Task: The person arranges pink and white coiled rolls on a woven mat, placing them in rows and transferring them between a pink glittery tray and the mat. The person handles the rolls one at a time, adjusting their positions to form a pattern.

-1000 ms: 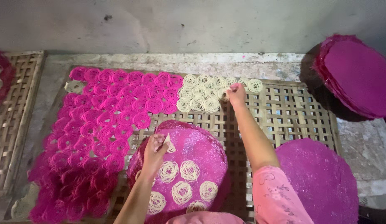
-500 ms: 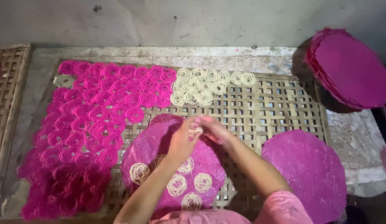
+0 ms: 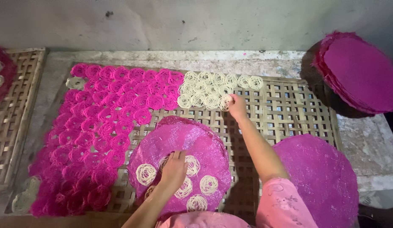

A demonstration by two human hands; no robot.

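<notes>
A round pink disc (image 3: 192, 139) lies on a woven bamboo mat (image 3: 289, 109) and carries several cream noodle coils (image 3: 146, 174). My left hand (image 3: 174, 169) rests flat on the disc, fingers over one coil. My right hand (image 3: 237, 106) reaches far across the mat and pinches a cream coil (image 3: 226, 102) at the edge of a cluster of cream coils (image 3: 213, 90). A large spread of pink noodle coils (image 3: 108, 122) covers the mat's left half.
A bare pink disc (image 3: 323, 177) lies at the right by my right arm. A stack of pink discs (image 3: 361, 74) sits at the far right. Another bamboo mat (image 3: 15, 122) lies to the left. A grey wall runs along the back.
Both hands met over the pink disc half a second ago. My right hand has since gone out to the cream cluster with a coil, and my left hand has dropped onto the disc.
</notes>
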